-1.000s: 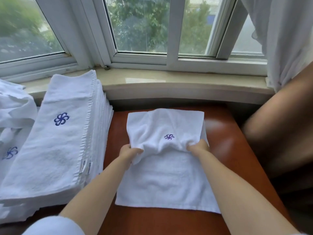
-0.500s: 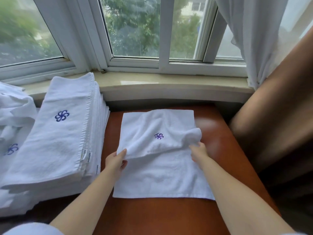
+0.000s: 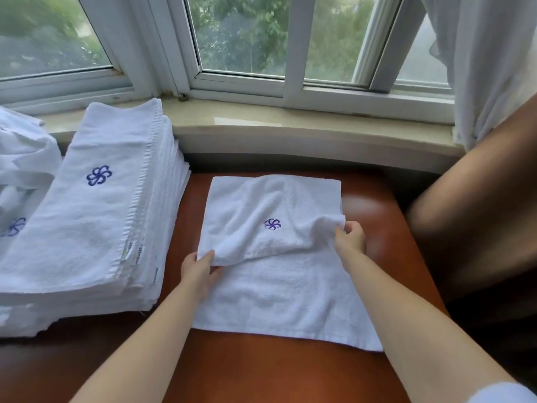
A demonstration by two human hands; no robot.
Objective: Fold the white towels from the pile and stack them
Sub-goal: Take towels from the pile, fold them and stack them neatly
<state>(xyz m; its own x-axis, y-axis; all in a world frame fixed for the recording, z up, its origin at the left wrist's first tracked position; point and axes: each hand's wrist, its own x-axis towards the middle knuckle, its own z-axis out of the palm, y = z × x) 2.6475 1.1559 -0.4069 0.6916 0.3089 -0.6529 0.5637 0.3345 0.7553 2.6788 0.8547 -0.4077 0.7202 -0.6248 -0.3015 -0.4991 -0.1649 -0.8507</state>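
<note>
Stack of folded towels (image 3: 96, 199) already sat tall at the left of the brown table (image 3: 261, 370), so most looked done. Current towel (image 3: 279, 286) lay mid-table, far half doubled toward the person. Left hand (image 3: 200, 271) pinched the flap's near-left corner, right hand (image 3: 350, 238) pinched its right corner. Loose unfolded pile (image 3: 20, 158) at far left remained to fold.

A reddish-brown table (image 3: 261, 373) is sitting below a pale stone sill (image 3: 290, 123). Above the sill, white window frames (image 3: 293, 45) are showing blurred green trees (image 3: 241, 33) (nothing sharper than foliage). A white curtain (image 3: 488, 59) is hanging at the right, and a dark brown chair back (image 3: 476, 205) is leaning in beneath it.
</note>
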